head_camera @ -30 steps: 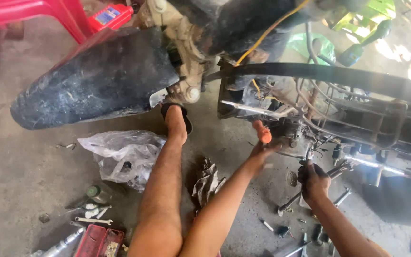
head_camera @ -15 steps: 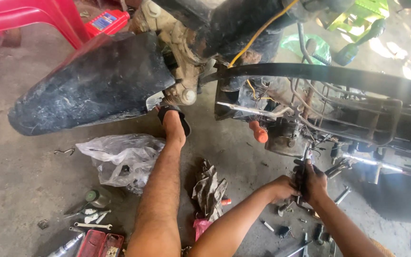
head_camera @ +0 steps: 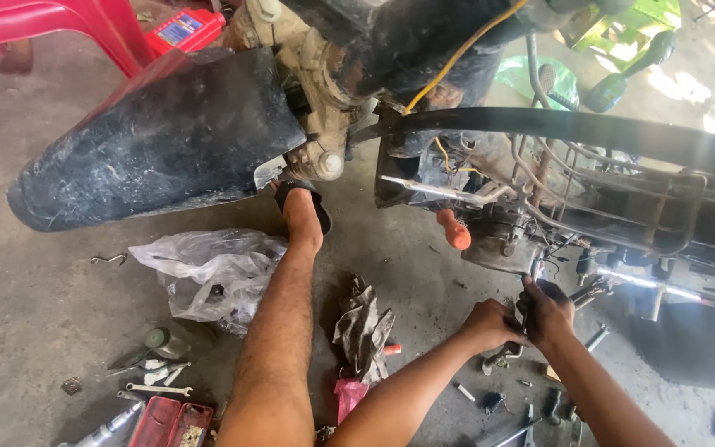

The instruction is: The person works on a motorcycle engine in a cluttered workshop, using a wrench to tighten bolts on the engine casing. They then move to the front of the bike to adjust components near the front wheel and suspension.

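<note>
We sit low beside the stripped black motorcycle frame, its dusty black plastic fender far left. Under the grey metal engine block, our left hand and right hand close together around a small dark tool at a fitting. Loose bolts lie near; reassembly looks unfinished.
</note>
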